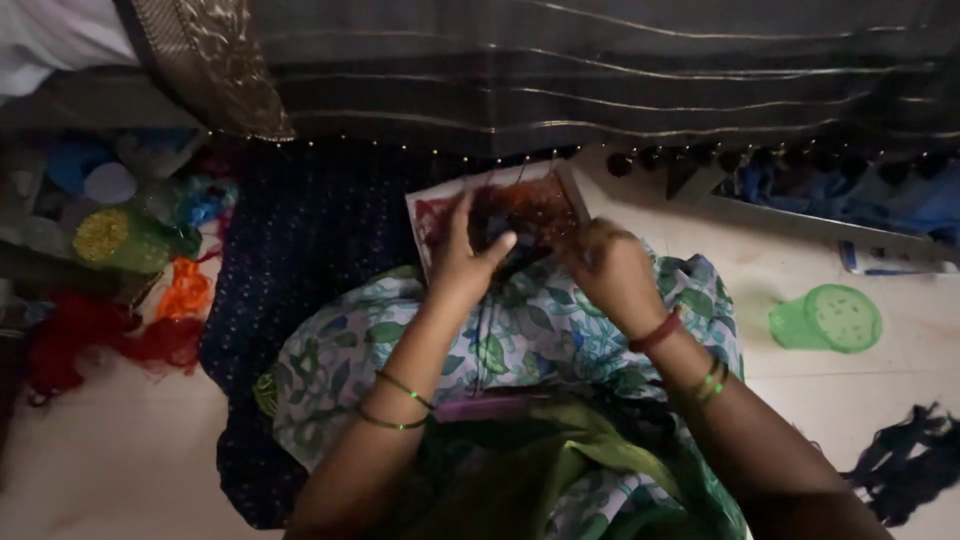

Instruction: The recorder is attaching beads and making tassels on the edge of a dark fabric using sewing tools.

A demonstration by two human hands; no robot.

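Tangled dark and orange threads (525,215), bunched on lap, atop flat card

A green lidded jar (828,320) lies right of the dark beaded cloth (310,250); orange thread (186,290), red thread (80,340) and containers (110,215) sit left of it.

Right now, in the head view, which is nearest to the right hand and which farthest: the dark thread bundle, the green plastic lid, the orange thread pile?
From the right hand:
1. Dark thread bundle, touching, just left.
2. Green plastic lid, on the floor, right.
3. Orange thread pile, far left.
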